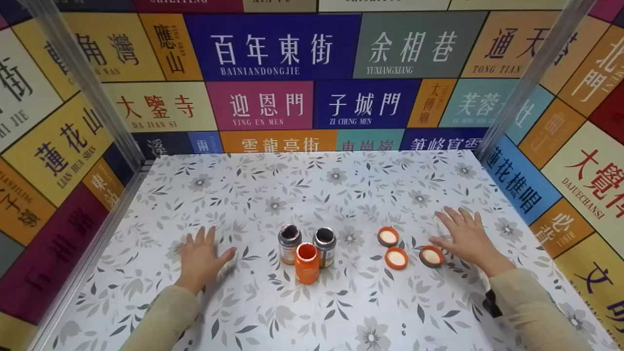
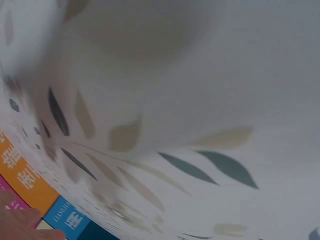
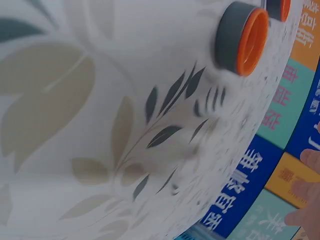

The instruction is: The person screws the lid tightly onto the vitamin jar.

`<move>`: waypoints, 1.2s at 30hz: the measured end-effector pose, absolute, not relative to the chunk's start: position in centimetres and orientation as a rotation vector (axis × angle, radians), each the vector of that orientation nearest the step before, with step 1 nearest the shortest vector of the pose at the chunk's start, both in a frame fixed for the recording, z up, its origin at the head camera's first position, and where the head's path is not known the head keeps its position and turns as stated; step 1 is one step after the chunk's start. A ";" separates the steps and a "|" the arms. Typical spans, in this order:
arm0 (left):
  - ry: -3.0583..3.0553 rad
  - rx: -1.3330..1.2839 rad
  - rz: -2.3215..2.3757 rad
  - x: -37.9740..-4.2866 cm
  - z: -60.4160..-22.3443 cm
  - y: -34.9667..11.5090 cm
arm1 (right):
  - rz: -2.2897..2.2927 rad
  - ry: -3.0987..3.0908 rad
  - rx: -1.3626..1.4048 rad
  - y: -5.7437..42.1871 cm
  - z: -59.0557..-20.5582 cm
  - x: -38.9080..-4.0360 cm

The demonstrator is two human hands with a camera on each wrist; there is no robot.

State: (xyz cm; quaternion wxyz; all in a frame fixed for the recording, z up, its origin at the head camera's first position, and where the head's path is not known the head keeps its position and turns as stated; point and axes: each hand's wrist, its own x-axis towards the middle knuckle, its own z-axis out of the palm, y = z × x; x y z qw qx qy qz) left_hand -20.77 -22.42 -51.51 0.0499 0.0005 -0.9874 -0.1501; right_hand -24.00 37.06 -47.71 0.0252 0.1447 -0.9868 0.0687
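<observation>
The head view on my feed has colourful sign panels point(image 1: 63, 146) running up the left edge of the frame. From the lower left, a beige sleeve point(image 1: 168, 312) reaches in to the left hand point(image 1: 197, 258), palm down with fingers straight and spread wide, thumb pointing right, holding nothing. I can't tell whether its palm touches the tabletop point(image 1: 243, 190). My left wrist view gives mostly leaf print, with parts of fingers at the lower left corner.

Just below the centre, three small bottles stand upright, close together: a grey-necked one point(image 1: 290, 236) on the left, an orange one point(image 1: 307, 273) in front, and a second grey-necked one point(image 1: 325, 239) on the right. I see all their mouths facing up.

Right of centre lie three caps, pale insides up: an upper cap point(image 1: 388, 237), a lower cap point(image 1: 396, 258) just below it, and a dark-edged cap point(image 1: 432, 256) further right. The right hand point(image 1: 463, 239) spreads wide beside that last one, grasping nothing, its thumb near the rim.
</observation>
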 end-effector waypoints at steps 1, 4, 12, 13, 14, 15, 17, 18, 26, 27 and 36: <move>-2.964 -0.002 -0.485 -20.6 -51.3 -21.7 | 0.207 -3.030 0.468 36.6 -47.7 -24.0; -2.827 -0.033 -0.578 -20.0 -50.7 -19.1 | 0.247 -2.983 0.525 35.2 -47.7 -23.8; -2.788 0.025 -1.125 -17.4 -49.5 -11.6 | 0.314 -2.967 0.611 32.0 -49.3 -22.9; -2.778 0.013 -1.179 -17.1 -49.6 -10.8 | 0.325 -2.968 0.618 31.6 -49.5 -22.7; -2.765 -0.019 -1.218 -16.8 -49.6 -10.1 | 0.326 -2.967 0.627 31.3 -49.8 -22.7; -2.751 -0.058 -1.251 -16.5 -49.8 -9.5 | 0.328 -2.973 0.632 30.9 -50.0 -22.6; -2.710 -0.141 -1.274 -15.9 -50.1 -8.4 | 0.335 -2.984 0.654 30.3 -50.5 -22.4; -2.686 -0.181 -1.266 -15.7 -50.3 -8.1 | 0.329 -2.992 0.664 30.0 -50.7 -22.4; -2.586 -0.256 -1.166 -15.6 -51.5 -7.0 | 0.320 -3.073 0.726 28.5 -51.9 -22.4; -2.594 -0.249 -1.171 -15.6 -51.6 -7.0 | 0.329 -3.077 0.732 28.5 -52.0 -22.5; -2.716 -0.212 -1.116 -16.0 -51.6 -6.8 | 0.443 -3.174 0.656 27.9 -52.3 -22.9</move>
